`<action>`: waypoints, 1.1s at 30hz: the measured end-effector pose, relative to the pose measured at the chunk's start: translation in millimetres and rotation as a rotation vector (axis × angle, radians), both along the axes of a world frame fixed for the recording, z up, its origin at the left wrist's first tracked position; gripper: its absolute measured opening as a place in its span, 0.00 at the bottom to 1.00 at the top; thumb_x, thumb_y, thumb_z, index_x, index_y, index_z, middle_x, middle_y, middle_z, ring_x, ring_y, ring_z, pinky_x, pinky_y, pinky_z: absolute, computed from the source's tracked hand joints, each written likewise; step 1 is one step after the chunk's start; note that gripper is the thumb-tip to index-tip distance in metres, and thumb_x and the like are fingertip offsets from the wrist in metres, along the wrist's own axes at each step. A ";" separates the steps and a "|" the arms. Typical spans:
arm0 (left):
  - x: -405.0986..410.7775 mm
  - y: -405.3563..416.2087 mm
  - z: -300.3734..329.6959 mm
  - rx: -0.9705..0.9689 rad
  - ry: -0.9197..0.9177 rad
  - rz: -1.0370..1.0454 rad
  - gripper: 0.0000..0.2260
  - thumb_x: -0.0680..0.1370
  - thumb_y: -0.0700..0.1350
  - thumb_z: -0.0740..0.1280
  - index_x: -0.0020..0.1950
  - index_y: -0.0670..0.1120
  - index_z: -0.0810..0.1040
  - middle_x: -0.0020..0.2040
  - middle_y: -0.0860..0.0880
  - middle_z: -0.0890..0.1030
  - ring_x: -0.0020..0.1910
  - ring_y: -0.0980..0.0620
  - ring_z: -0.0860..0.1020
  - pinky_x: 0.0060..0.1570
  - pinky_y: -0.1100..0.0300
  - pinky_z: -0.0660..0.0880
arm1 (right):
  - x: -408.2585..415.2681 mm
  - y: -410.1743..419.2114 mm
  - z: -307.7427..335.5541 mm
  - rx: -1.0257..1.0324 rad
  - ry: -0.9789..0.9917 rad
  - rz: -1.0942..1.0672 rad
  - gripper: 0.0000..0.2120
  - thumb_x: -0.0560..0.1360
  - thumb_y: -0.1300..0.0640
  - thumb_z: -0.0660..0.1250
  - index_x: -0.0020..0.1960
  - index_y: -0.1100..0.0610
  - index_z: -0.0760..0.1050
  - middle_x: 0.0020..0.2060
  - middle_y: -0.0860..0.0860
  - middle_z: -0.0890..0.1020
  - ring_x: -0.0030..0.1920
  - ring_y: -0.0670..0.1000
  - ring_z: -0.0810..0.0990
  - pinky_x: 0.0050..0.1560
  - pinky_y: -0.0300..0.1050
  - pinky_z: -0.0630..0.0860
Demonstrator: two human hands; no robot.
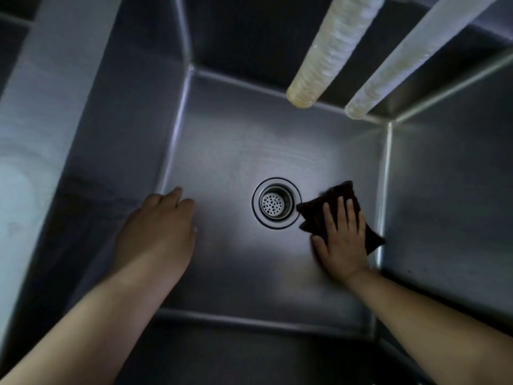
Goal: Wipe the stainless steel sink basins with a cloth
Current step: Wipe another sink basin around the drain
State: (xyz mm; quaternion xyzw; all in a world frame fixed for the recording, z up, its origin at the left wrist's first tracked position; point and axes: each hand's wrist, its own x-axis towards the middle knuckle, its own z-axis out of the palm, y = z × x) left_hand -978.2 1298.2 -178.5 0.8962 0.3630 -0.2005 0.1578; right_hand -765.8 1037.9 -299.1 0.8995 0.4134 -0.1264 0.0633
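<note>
Down in the steel sink basin (227,151), on its floor just right of the drain (276,202), your right hand (342,240) lies flat on a dark cloth (330,198). The fingers (340,211) of that hand are straight and set close side by side, pointing toward the far wall, with the thumb spread out to the left onto the bare steel; they press the cloth down rather than pinch it. The cloth is folded into a rough square, one corner touching the rim of the drain and the opposite corner reaching close to the seam where the floor meets the right wall. Its edges look slightly blurred.

Your left hand (158,226) is on the other side of the basin, well apart from the cloth, near the seam at the foot of the left wall. Its fingers are loosely curled and hold nothing; you cannot tell from this view whether the fingertips touch the steel or hang just above it.

The drain sits between your two hands, its perforated strainer basket sunk in a ringed collar. A pale sheen of light spreads over the floor around it.

Above the far right corner, two pale ribbed hoses (333,48) slant down over the basin, their open ends hanging near the back wall.
</note>
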 end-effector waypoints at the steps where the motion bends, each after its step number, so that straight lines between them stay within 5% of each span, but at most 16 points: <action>1: -0.6 0.6 0.0 0.001 -0.008 0.000 0.19 0.77 0.48 0.61 0.68 0.50 0.69 0.75 0.50 0.62 0.69 0.46 0.63 0.64 0.53 0.66 | -7.0 1.2 -0.9 0.008 0.003 0.005 0.33 0.75 0.43 0.51 0.74 0.61 0.61 0.72 0.67 0.61 0.73 0.67 0.56 0.70 0.67 0.55; 12: -4.0 2.0 -1.5 0.019 -0.058 0.007 0.19 0.78 0.46 0.61 0.69 0.50 0.67 0.76 0.50 0.60 0.71 0.46 0.60 0.64 0.52 0.65 | 39.3 141.8 -19.0 0.091 -0.044 -0.195 0.32 0.76 0.42 0.46 0.78 0.53 0.51 0.77 0.60 0.51 0.76 0.61 0.47 0.74 0.60 0.44; 21: -1.6 3.3 0.5 0.052 -0.040 0.038 0.17 0.78 0.44 0.61 0.68 0.49 0.68 0.74 0.50 0.63 0.69 0.46 0.62 0.62 0.50 0.67 | -55.7 201.5 -25.1 0.167 0.052 0.345 0.32 0.77 0.43 0.56 0.77 0.51 0.54 0.76 0.60 0.54 0.76 0.62 0.49 0.73 0.60 0.44; 33: -6.5 2.8 -10.0 0.019 0.023 0.039 0.18 0.77 0.44 0.63 0.67 0.46 0.71 0.73 0.47 0.66 0.68 0.43 0.64 0.63 0.51 0.66 | -97.1 47.7 -23.0 0.116 0.171 0.899 0.32 0.76 0.41 0.57 0.77 0.51 0.55 0.76 0.58 0.55 0.77 0.60 0.47 0.74 0.62 0.47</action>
